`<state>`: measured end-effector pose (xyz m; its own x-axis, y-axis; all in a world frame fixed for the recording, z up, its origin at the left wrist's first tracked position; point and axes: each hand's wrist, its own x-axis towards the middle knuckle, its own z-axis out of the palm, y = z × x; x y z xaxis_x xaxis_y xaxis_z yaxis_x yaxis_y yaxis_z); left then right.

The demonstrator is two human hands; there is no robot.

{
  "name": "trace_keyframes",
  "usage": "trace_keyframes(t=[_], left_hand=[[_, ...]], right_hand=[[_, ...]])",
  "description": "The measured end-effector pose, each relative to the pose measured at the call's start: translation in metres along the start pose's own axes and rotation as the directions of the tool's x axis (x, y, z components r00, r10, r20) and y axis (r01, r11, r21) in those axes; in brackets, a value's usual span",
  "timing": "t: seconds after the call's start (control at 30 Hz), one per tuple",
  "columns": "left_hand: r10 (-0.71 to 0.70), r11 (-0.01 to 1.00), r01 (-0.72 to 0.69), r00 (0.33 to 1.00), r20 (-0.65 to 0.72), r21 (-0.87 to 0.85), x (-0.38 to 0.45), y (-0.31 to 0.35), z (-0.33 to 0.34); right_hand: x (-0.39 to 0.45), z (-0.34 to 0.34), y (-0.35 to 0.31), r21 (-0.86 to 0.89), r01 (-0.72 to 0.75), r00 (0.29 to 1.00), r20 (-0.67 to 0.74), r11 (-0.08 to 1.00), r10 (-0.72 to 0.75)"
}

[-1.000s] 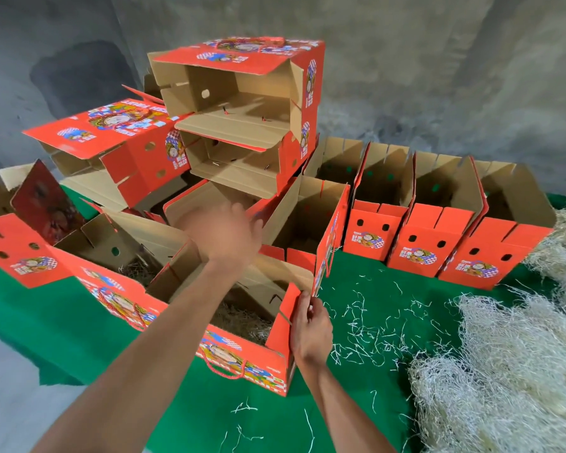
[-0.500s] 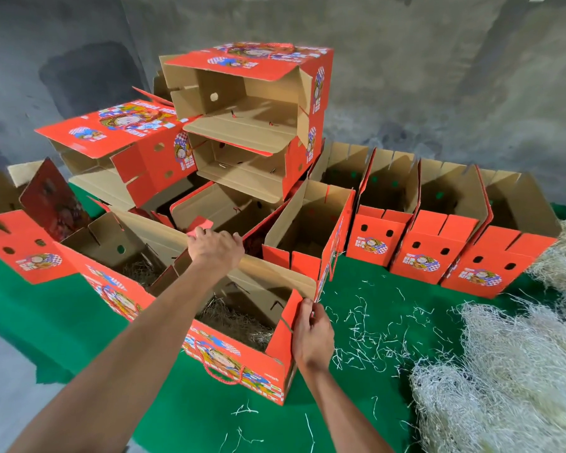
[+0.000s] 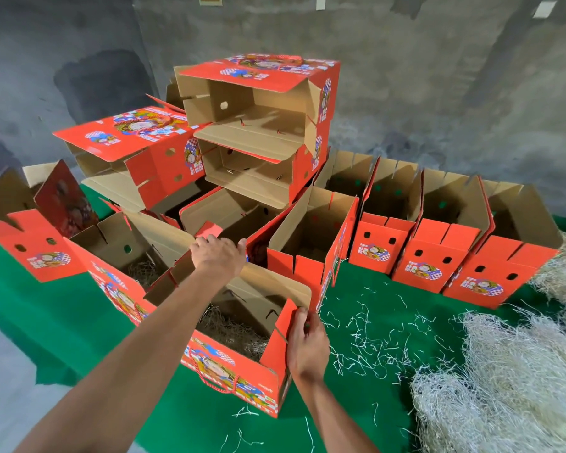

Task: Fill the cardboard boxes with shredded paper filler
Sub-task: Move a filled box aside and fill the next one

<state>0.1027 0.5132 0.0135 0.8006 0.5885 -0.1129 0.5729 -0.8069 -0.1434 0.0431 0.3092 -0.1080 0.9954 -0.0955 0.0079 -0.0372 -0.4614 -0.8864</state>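
**Both hands on the front carton, filler inside**

The right hand (image 3: 307, 346) pinches the upright red end flap of the front box (image 3: 242, 371): the thumb lies on the outer face of the flap and the fingertips curl over its edge at the top right corner of the carton. The left hand (image 3: 218, 256) reaches across the open top to the far side; its fingers curl down over the rear flap of the same box, and the fingertips themselves are hidden behind the cardboard. Both forearms enter from the near edge of the table.

The front box stands on the green table cover (image 3: 62, 322), near the front edge and left of centre, open at the top. A layer of shredded paper filler (image 3: 232, 331) lies on its floor. A second open box (image 3: 125, 250) stands just beside it on the left and also holds some filler.

A large loose filler pile (image 3: 510, 380) occupies the front right corner of the table. Scattered strands (image 3: 366, 338) lie on the cover between that pile and the front box.

A row of open boxes (image 3: 422, 256) stands along the rear right edge. Stacked boxes (image 3: 258, 125), turned on their sides, rise at the rear centre and rear left.
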Motion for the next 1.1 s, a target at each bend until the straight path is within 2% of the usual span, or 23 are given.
trace_keyframes(t=[0.27, 0.43, 0.6, 0.9, 1.1], left_hand=[[0.192, 0.947, -0.215, 0.975, -0.115, -0.239, 0.016, -0.001, 0.022], [0.222, 0.899, -0.279, 0.955, -0.197, -0.338, 0.019, 0.003, 0.029], [0.285, 0.805, -0.385, 0.918, -0.274, -0.451, 0.014, 0.011, 0.027], [0.353, 0.698, -0.528, 0.841, -0.409, -0.484, 0.0, 0.026, 0.025], [0.332, 0.711, -0.496, 0.861, -0.384, -0.498, -0.011, 0.038, 0.021]], right_hand=[[-0.001, 0.006, 0.0, 0.033, -0.037, 0.998, -0.045, 0.999, 0.039], [-0.002, 0.024, -0.013, 0.053, -0.074, 0.995, -0.062, 0.996, 0.078], [-0.002, 0.051, -0.026, 0.048, -0.091, 0.995, -0.034, 0.995, 0.093], [0.004, 0.081, -0.034, 0.041, -0.074, 0.996, -0.047, 0.996, 0.076], [0.007, 0.094, -0.041, 0.082, -0.103, 0.995, 0.017, 0.991, 0.102]])
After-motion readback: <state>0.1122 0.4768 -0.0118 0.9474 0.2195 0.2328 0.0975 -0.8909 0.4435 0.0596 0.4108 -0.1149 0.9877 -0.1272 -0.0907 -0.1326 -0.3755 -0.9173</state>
